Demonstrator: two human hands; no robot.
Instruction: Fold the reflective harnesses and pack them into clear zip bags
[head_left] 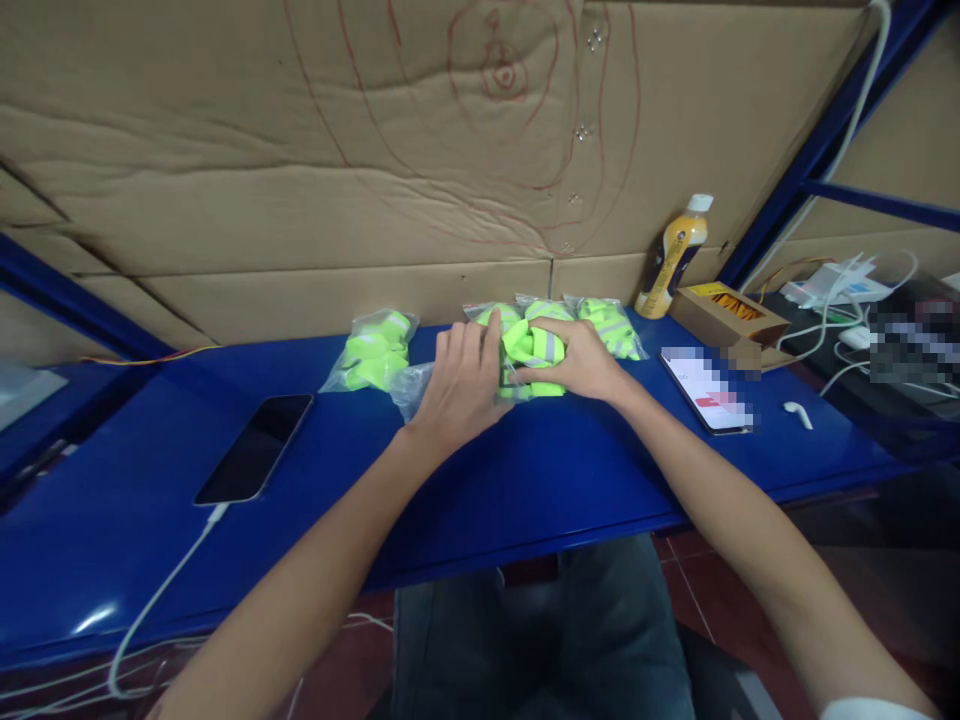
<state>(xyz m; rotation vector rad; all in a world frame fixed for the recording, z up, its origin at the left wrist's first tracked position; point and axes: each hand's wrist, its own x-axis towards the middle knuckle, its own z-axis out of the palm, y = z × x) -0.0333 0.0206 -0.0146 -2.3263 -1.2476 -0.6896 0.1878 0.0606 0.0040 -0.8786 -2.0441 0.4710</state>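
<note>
My right hand [581, 355] is closed around a folded bundle of neon yellow-green fabric with a silver reflective strip [536, 347]. Just to its left, my left hand [466, 378] grips a clear plastic bag [411, 386], whose crumpled end sticks out past the wrist side. The two hands meet at the bundle, and part of the bag is hidden under the left fingers. Behind them stand clear bags of the same neon fabric, one of them [609, 327] right of my right hand. Another filled bag [373, 352] lies to the left, beside the crumpled end.
A phone on a cable [255, 450] lies on the blue table [517, 500] at left. Toward the right are a lit phone [705, 392], an earbud [798, 414], a yellow drink bottle [673, 257] and an open cardboard box [727, 315]. Cardboard panels [337, 220] rise behind.
</note>
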